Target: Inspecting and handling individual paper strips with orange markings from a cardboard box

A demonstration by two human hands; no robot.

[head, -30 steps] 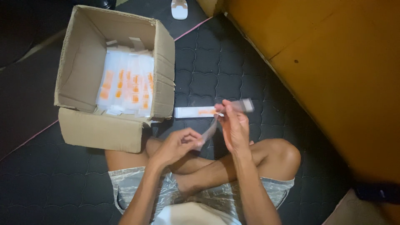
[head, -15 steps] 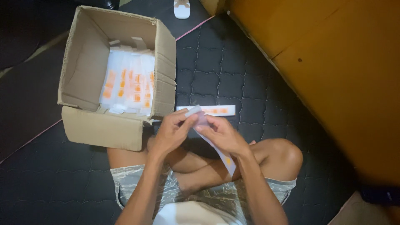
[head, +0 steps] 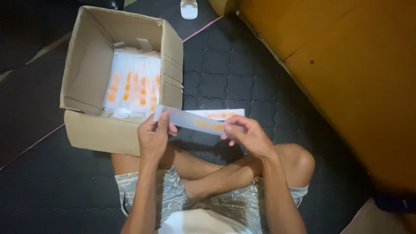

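Note:
I sit cross-legged on a dark quilted mat. Both hands hold one long clear plastic packet with orange marks, stretched level in front of me. My left hand pinches its left end beside the box's near corner. My right hand grips its right end. A second white packet with orange print lies on the mat just behind the held one. The open cardboard box stands to my left front, filled with several similar clear packets with orange marks.
A large orange-brown wooden panel runs along the right side. A small white object lies on the mat at the top. My bare knees and patterned shorts fill the foreground.
The packet was held slanting down toward my lap; now both hands have lifted and stretched it level between them, the left hand shifting toward the box corner.

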